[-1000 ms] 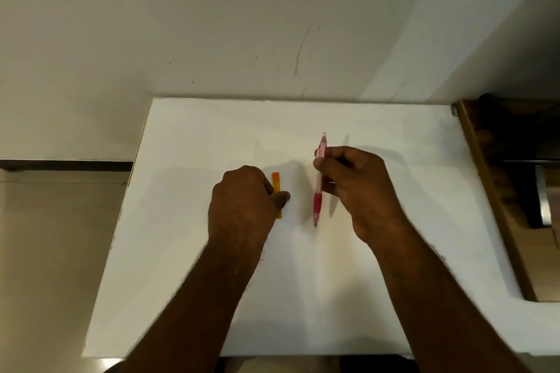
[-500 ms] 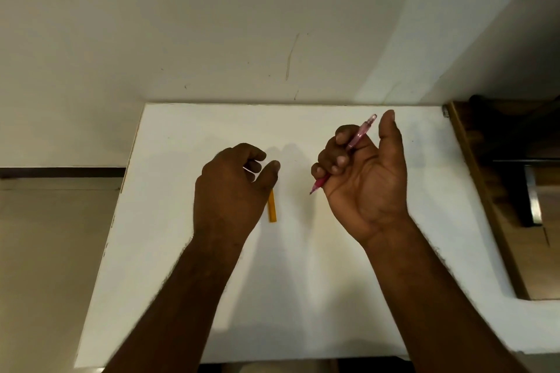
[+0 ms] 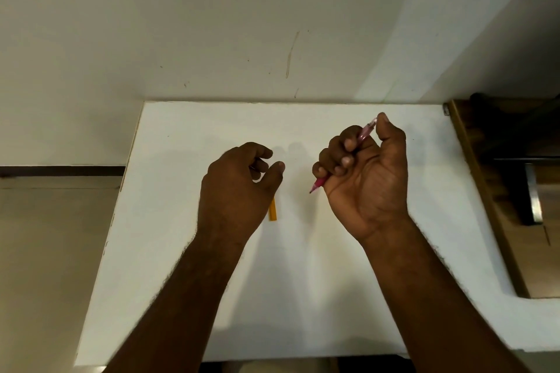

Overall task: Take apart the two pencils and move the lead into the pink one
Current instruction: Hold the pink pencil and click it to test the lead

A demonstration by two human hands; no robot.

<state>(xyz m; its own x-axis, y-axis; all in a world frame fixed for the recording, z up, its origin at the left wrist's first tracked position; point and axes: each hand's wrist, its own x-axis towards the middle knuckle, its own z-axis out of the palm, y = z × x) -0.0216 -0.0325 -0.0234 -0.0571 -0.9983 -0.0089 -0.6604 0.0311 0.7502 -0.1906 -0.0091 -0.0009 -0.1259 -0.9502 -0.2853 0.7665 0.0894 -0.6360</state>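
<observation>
Right hand: the right hand (image 3: 368, 182) is raised palm-up over the right half of the white table (image 3: 181, 251), its fingers curled closed around the pink mechanical pencil (image 3: 363, 135).
Pink pencil: it runs slantwise through the fist, the clear pink cap end sticking out at the far right beside the thumb tip, the darker pink tip end poking out near and to the left, below the little finger. The middle of the barrel is hidden by the fingers.
Thumb: the right thumb stands upright, its tip touching or just beside the cap end; which of the two cannot be told.
Left hand: the left hand (image 3: 236, 191) is over the middle of the table, back toward the camera, fingers loosely curled and thumb out to the right. It grips nothing that can be seen; whether something small sits inside the curl cannot be told.
Orange pencil: the orange pencil (image 3: 273, 209) lies on the table, just right of the left hand's heel, pointing near to far. Only its near end shows; the rest is hidden under the hand.
Gap: the two hands are apart, with bare table between them.
Surroundings: a plain wall (image 3: 242, 24) rises behind the table's far edge; a wooden frame (image 3: 485, 191) stands at the right.
</observation>
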